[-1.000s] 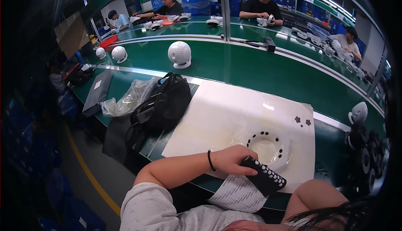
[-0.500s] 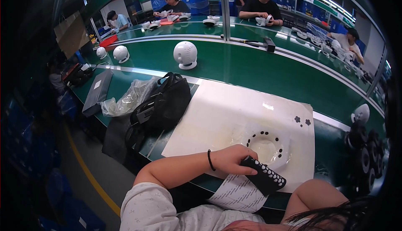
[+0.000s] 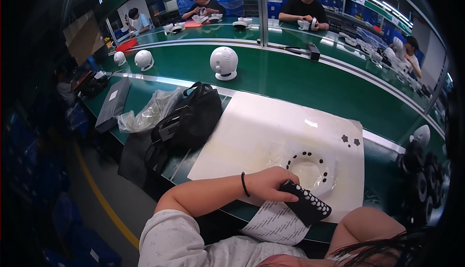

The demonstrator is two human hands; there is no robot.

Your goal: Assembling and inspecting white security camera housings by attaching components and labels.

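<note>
My left hand (image 3: 277, 184), with a black band at its wrist, grips a black sheet (image 3: 302, 201) by its left edge, fingers closed. Rows of whitish round spots run across that sheet, perhaps holes left by pads. Below it hangs a curled white backing paper (image 3: 273, 223) with repeated dark print. Just beyond the hand, a translucent ring-shaped piece (image 3: 331, 182) lies on a white board (image 3: 252, 131); several small black dots form an arc on it. At the lower right my right arm (image 3: 363, 226) comes in bent, but its hand is out of sight.
A black bag (image 3: 193, 121), clear plastic bag (image 3: 151, 112) and grey box (image 3: 114, 104) stand left of the board. White ball-shaped devices (image 3: 224, 62) sit on the green belt (image 3: 290, 83). Black round parts (image 3: 421, 184) are stacked at right. Several people work across the belt.
The white ball-shaped devices have shifted slightly right along the belt. Across the belt, people's hands and heads have moved a little. My left hand and the black sheet look unchanged.
</note>
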